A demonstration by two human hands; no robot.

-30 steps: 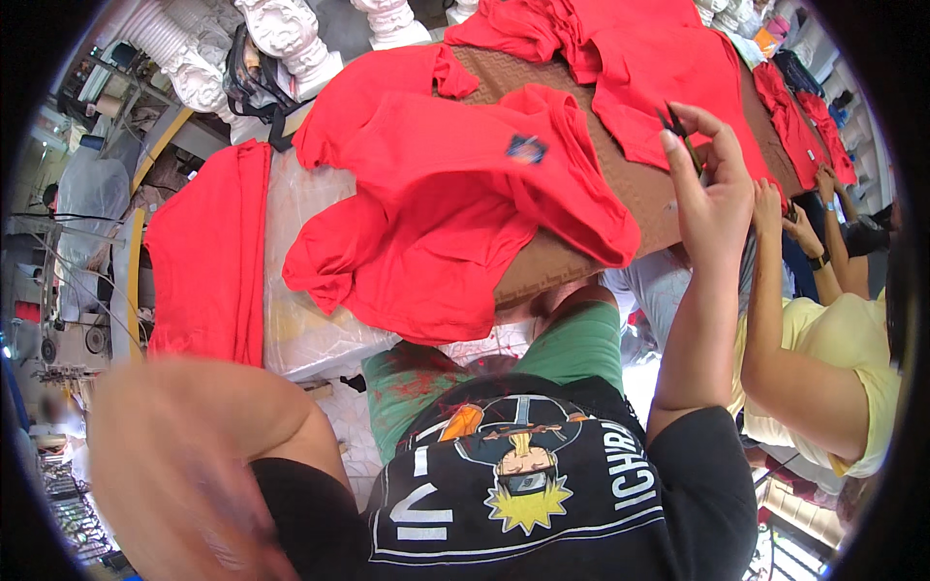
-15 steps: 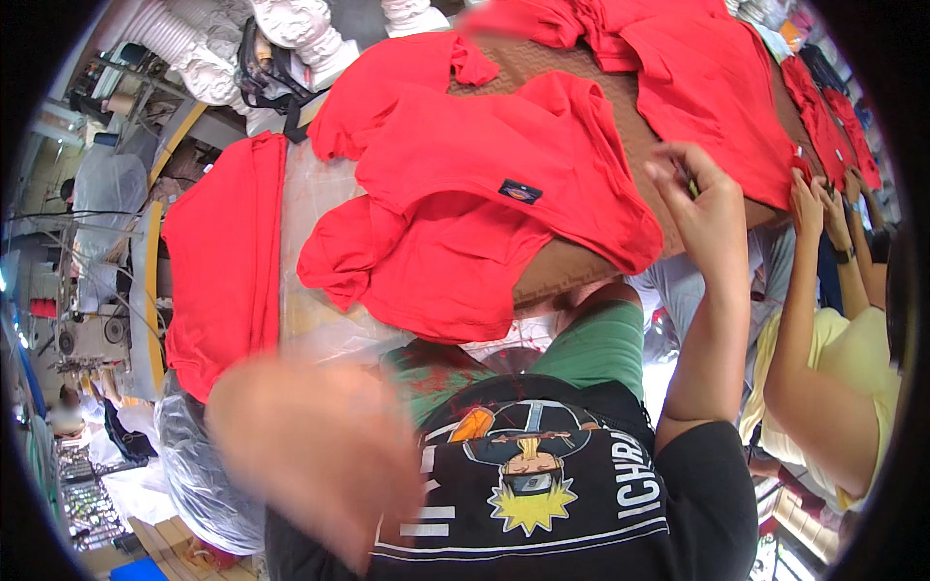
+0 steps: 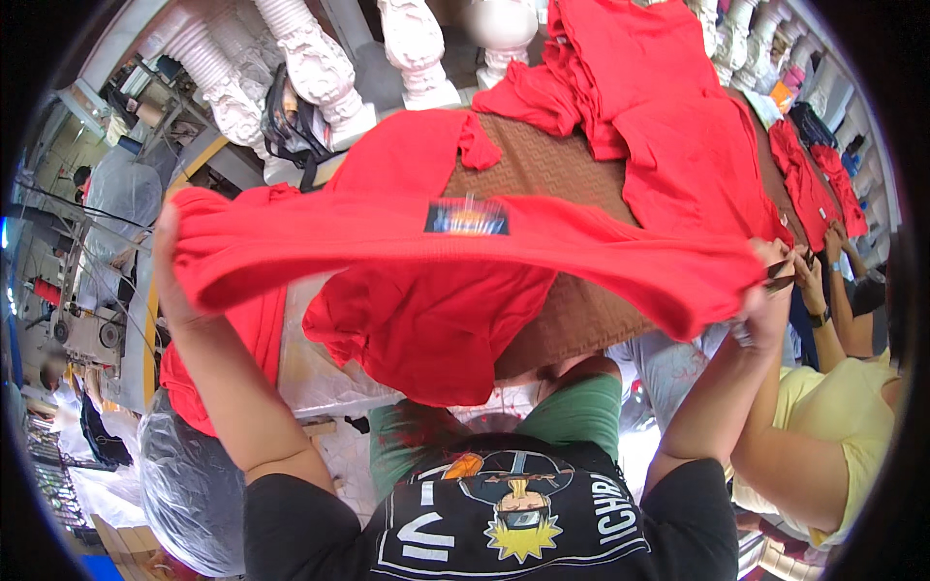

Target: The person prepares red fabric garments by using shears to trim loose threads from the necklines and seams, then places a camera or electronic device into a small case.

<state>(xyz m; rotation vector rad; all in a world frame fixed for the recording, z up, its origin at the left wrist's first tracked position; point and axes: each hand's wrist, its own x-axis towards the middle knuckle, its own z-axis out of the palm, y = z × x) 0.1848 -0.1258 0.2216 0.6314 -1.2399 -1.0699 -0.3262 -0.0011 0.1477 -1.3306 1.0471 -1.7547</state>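
A red knit garment (image 3: 581, 235) is stretched wide above the table, its ribbed open edge toward me and a dark label at the middle of that edge. My left hand (image 3: 170, 261) is at its left end, the fingers partly hidden by the cloth. At the other end my right hand (image 3: 763, 308) is closed on the cloth. A small dark pointed tool (image 3: 781, 277) shows at the right hand's fingers; its handle is hidden. Below the stretched edge, more red cloth (image 3: 426, 334) hangs bunched over the table's near edge.
The brown patterned table (image 3: 572, 324) carries a pile of red garments (image 3: 668, 116) at the far right. Folded red cloth (image 3: 254, 339) lies at the left. A co-worker in a yellow top (image 3: 814, 436) works close on my right. White balusters (image 3: 412, 48) stand behind.
My left hand has swung from near my chest up to the garment's left end. The garment has been lifted and pulled taut, and my right hand has moved to its right end.
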